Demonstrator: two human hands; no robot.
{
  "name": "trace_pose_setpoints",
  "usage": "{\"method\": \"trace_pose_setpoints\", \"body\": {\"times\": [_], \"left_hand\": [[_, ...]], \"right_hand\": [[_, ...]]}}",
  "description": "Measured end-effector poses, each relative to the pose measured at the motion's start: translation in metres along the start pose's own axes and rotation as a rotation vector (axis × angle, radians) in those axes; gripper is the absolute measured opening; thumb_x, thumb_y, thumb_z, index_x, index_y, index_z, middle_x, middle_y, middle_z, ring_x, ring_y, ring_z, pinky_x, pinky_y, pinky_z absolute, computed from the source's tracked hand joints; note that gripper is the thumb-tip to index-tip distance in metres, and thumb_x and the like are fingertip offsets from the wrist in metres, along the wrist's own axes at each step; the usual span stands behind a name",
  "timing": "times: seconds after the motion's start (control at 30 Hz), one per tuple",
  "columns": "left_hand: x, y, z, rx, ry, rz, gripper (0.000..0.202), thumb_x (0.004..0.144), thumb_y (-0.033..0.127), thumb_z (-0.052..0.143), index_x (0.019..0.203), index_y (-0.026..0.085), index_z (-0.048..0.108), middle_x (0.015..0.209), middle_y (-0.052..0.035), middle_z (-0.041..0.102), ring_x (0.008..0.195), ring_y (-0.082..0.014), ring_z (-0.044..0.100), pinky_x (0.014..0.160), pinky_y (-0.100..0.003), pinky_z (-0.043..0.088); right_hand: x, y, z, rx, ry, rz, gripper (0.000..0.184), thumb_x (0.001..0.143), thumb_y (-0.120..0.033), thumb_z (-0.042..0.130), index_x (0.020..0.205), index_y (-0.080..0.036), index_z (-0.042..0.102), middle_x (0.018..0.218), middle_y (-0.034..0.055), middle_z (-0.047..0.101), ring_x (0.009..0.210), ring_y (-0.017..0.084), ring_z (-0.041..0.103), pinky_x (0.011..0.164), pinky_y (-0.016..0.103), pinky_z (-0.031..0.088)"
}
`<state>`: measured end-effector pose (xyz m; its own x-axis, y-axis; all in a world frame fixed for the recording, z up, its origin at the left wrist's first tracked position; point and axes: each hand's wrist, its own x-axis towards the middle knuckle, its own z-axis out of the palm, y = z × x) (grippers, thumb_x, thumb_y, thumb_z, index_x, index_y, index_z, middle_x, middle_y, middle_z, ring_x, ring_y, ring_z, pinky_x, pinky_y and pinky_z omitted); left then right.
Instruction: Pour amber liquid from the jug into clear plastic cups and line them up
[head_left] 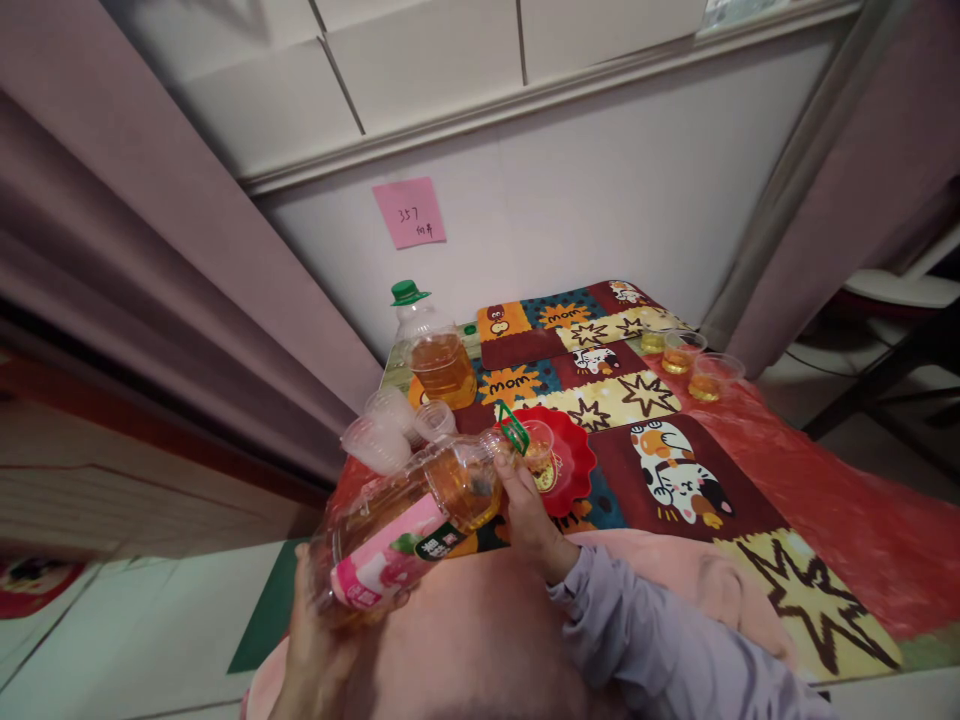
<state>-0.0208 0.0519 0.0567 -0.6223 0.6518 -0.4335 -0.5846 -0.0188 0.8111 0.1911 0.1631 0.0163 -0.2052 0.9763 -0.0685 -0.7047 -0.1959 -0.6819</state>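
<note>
Bottle (397, 555) of amber drink, pink-labelled, lies tilted in both hands at eight o'clock from the plate (581, 452), its mouth aimed toward two o'clock. The left hand (319, 625) cups the base, fingers curled beneath it, with a fingertip showing past the label's lower edge. The right hand (531, 510) is closed around the neck, thumb along the near side; its other fingers are mostly hidden. A green handle (513, 428) sits at the mouth, just beside the cup (541, 440) on the red plate; whether they touch, I cannot tell. Some amber shows in that cup.

From the plate, a capped bottle (444, 370) stands upright at ten o'clock, spare cups (375, 442) lie at nine, and three part-filled cups (712, 380) stand at two. Patterned mats (679, 480) cover much of the table. A pink note (410, 213) is on the wall at eleven.
</note>
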Motion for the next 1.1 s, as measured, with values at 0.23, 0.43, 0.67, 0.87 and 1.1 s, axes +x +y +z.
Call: {"method": "trace_pose_setpoints", "body": {"times": [0.23,0.43,0.67,0.87,1.1], "left_hand": [[0.0053,-0.0045,-0.0099,-0.035,-0.019,-0.019,0.059,0.087,0.052,0.09,0.138,0.029,0.073,0.109,-0.0054,0.089,0.096,-0.0344,0.086,0.093,-0.049,0.07],[0.0078,-0.0051,-0.0096,-0.068,-0.039,-0.019,0.058,0.09,0.049,0.088,0.143,0.032,0.072,0.11,-0.0024,0.089,0.099,-0.0324,0.085,0.105,-0.05,0.067],[0.0021,-0.0055,-0.0072,-0.045,-0.059,-0.029,0.067,0.088,0.056,0.088,0.149,0.034,0.07,0.12,-0.0041,0.089,0.105,-0.0351,0.085,0.105,-0.052,0.067],[0.0048,-0.0047,-0.007,0.008,-0.019,0.014,0.065,0.082,0.06,0.092,0.137,0.031,0.074,0.109,-0.0022,0.088,0.093,-0.0324,0.085,0.095,-0.052,0.07],[0.0018,-0.0026,-0.0033,-0.039,-0.019,-0.041,0.07,0.086,0.053,0.091,0.151,0.037,0.068,0.124,-0.0045,0.088,0.107,-0.0358,0.085,0.107,-0.055,0.066]], "right_hand": [[-0.0014,-0.0036,0.0007,-0.018,0.02,0.008,0.066,0.087,-0.075,0.084,0.133,-0.028,0.078,0.155,0.0049,0.074,0.156,0.034,0.058,0.137,0.054,0.038],[-0.0003,0.0001,0.0012,0.013,0.015,0.026,0.069,0.085,-0.076,0.085,0.134,-0.028,0.077,0.153,0.0056,0.075,0.155,0.035,0.059,0.136,0.056,0.041],[-0.0008,-0.0029,0.0016,-0.016,0.017,0.011,0.069,0.085,-0.077,0.085,0.132,-0.027,0.078,0.153,0.0064,0.075,0.157,0.035,0.057,0.138,0.055,0.037],[-0.0014,-0.0051,0.0037,0.012,0.028,0.026,0.068,0.083,-0.076,0.086,0.131,-0.028,0.077,0.152,0.006,0.076,0.153,0.035,0.061,0.135,0.057,0.042],[-0.0003,-0.0015,0.0011,0.002,0.024,0.01,0.068,0.085,-0.076,0.085,0.132,-0.028,0.078,0.15,0.006,0.077,0.153,0.036,0.06,0.136,0.057,0.04]]}}
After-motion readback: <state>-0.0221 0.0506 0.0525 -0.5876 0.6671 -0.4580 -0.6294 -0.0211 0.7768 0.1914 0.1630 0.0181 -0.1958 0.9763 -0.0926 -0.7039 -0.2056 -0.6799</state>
